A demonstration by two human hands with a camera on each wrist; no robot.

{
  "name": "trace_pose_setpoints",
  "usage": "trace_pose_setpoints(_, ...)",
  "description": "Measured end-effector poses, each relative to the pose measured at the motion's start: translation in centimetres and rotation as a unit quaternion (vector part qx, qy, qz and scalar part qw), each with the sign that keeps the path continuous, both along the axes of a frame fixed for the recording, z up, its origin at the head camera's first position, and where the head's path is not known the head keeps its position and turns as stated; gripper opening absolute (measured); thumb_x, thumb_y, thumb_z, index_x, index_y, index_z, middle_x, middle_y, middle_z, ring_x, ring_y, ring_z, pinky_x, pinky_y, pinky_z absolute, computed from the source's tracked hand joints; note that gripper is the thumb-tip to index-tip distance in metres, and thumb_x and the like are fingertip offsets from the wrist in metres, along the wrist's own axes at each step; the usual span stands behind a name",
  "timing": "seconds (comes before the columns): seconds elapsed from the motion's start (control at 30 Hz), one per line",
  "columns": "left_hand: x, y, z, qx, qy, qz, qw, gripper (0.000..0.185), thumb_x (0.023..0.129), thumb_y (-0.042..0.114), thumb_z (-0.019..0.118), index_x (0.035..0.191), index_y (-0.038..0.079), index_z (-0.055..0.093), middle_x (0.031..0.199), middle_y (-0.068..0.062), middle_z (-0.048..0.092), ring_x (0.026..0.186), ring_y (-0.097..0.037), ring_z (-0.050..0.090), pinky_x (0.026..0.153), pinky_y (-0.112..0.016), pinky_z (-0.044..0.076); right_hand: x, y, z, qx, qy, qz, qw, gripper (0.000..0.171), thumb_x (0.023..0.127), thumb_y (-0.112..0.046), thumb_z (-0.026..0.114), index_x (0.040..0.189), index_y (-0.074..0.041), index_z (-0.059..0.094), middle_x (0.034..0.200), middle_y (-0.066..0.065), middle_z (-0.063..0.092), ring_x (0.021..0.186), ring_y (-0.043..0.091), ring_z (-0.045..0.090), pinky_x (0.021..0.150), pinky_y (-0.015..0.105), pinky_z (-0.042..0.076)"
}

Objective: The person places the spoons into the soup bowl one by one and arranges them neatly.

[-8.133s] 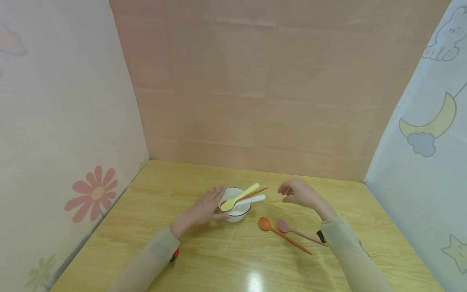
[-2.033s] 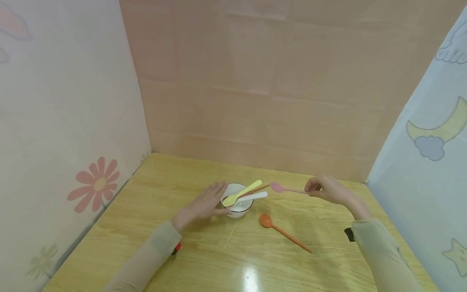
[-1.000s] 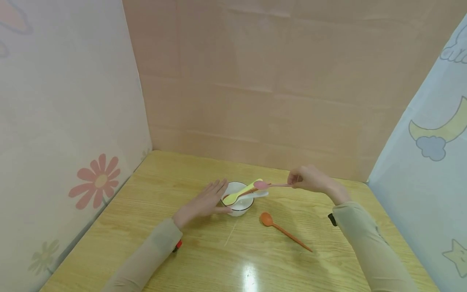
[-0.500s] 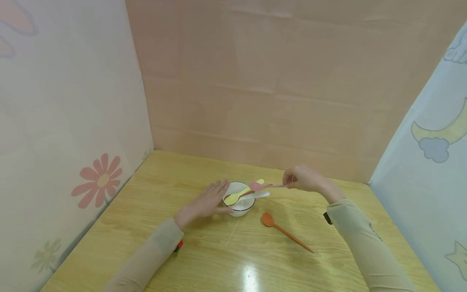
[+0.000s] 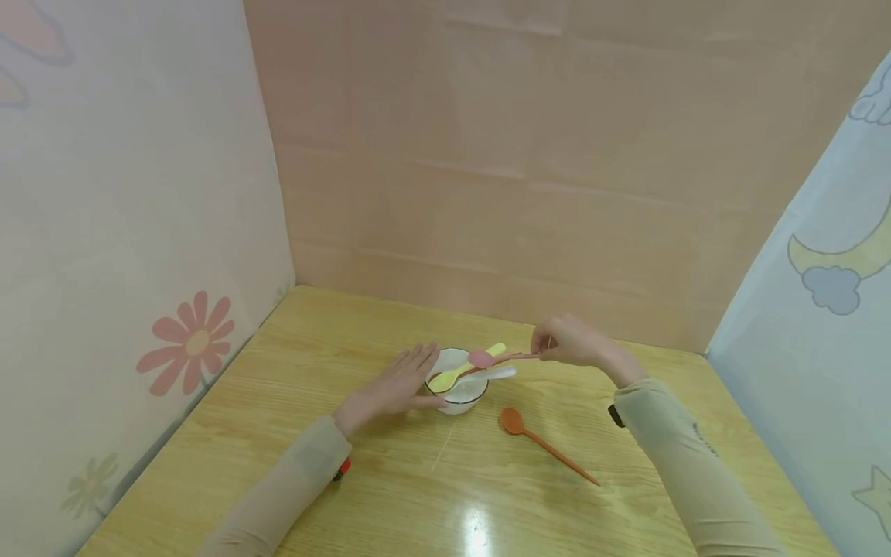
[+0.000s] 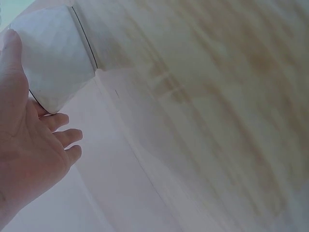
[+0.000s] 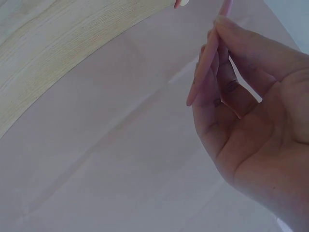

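A small white bowl (image 5: 462, 396) with a dark rim stands mid-table and holds a yellow spoon (image 5: 465, 368), a white spoon (image 5: 497, 374) and a brown spoon whose handles stick out to the right. My left hand (image 5: 395, 384) lies flat with straight fingers against the bowl's left side; the left wrist view shows the bowl (image 6: 53, 58) beside my thumb. My right hand (image 5: 565, 345) pinches the handle of a pink spoon (image 5: 482, 357), its head hovering over the bowl's right rim. The pink handle (image 7: 205, 58) shows between thumb and fingers in the right wrist view.
An orange spoon (image 5: 544, 445) lies on the wooden table (image 5: 390, 495) in front and to the right of the bowl. Paper walls close in the left, back and right sides, the left one printed with a flower (image 5: 189, 342).
My right hand has picked the pink spoon up from the table and carried it left until its head is over the bowl. The left hand has stayed at the bowl.
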State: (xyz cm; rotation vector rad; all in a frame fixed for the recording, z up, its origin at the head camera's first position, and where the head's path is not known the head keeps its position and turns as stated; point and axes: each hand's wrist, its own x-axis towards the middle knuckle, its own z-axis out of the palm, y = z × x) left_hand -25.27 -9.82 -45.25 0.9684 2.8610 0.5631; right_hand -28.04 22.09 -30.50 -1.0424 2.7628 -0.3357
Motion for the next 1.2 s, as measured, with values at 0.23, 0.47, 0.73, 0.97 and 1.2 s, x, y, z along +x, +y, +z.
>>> trace_pose_setpoints(0.23, 0.1, 0.1, 0.1, 0.004, -0.003, 0.004, 1.0000, 0.099, 0.093, 0.062, 0.054, 0.158, 0.000, 0.013, 0.167, -0.018, 0.012, 0.154, -0.042, 0.012, 0.126, -0.054, 0.016, -0.1, -0.6, -0.2, -0.001, -0.001, 0.011, 1.000, 0.006, 0.084, 0.001, 0.072, 0.085, -0.005, 0.072, 0.080, 0.003, 0.071, 0.073, 0.011, 0.062, 0.066, 0.024, 0.051)
trace_pose_setpoints(0.47, 0.1, 0.1, 0.1, 0.001, 0.003, 0.005, 1.0000, 0.099, 0.093, 0.063, 0.055, 0.158, -0.001, 0.015, 0.167, -0.018, 0.014, 0.154, -0.042, 0.014, 0.126, -0.053, 0.017, -0.5, -1.2, -0.9, 0.004, -0.003, 0.024, 1.000, 0.006, 0.083, 0.002, 0.072, 0.084, -0.004, 0.072, 0.079, 0.005, 0.071, 0.071, 0.009, 0.061, 0.065, 0.023, 0.051)
trace_pose_setpoints(0.73, 0.2, 0.0, 0.2, 0.006, 0.011, 0.002, 0.9999, 0.098, 0.093, 0.061, 0.056, 0.157, -0.002, 0.016, 0.166, -0.020, 0.016, 0.153, -0.043, 0.016, 0.126, -0.055, 0.018, -0.7, -2.1, -1.2, 0.005, -0.006, 0.026, 1.000, 0.005, 0.081, 0.003, 0.072, 0.083, -0.002, 0.071, 0.078, 0.005, 0.071, 0.070, 0.009, 0.060, 0.064, 0.022, 0.050)
trace_pose_setpoints(0.97, 0.1, 0.0, 0.0, 0.002, 0.010, 0.003, 0.9999, 0.098, 0.093, 0.061, 0.056, 0.157, -0.002, 0.015, 0.166, -0.021, 0.016, 0.153, -0.043, 0.016, 0.125, -0.055, 0.018, -0.8, -3.0, -1.6, 0.011, -0.004, 0.036, 0.999, 0.007, 0.081, 0.004, 0.072, 0.082, -0.003, 0.071, 0.079, 0.006, 0.071, 0.072, 0.010, 0.061, 0.065, 0.023, 0.051)
trace_pose_setpoints(1.2, -0.2, 0.0, -0.2, 0.001, 0.009, 0.005, 0.9999, 0.098, 0.093, 0.061, 0.055, 0.157, -0.002, 0.016, 0.166, -0.020, 0.015, 0.153, -0.043, 0.016, 0.125, -0.055, 0.018, -0.9, -3.7, -1.6, 0.012, -0.006, 0.042, 0.999, 0.006, 0.082, 0.004, 0.072, 0.082, -0.002, 0.071, 0.079, 0.006, 0.070, 0.071, 0.010, 0.059, 0.063, 0.021, 0.049)
